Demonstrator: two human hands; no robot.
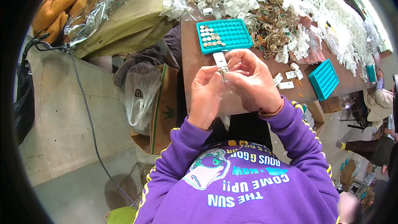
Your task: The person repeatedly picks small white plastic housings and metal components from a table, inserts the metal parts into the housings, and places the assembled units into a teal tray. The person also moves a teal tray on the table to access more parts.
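Between my hands is a small white plastic casing (220, 59) with a dark slot and a shiny metallic end pointing toward me. My left hand (205, 93) pinches it from the left with fingertips and thumb. From the right, my right hand (253, 76) closes on the same piece, its thumb near the metallic end and its fingers curled behind. Just beyond my hands lies a teal tray (244, 46) with rows of hollows; several round silvery discs like button cells (210, 35) sit in its left part.
A brown table (191, 58) carries a large heap of white casings (327, 12) and a tangle of brownish pieces (271, 20). Another teal tray (324, 79) lies at right, near loose white casings (286, 85). Left of the table stands a cardboard box (163, 108) with a plastic bag (141, 95).
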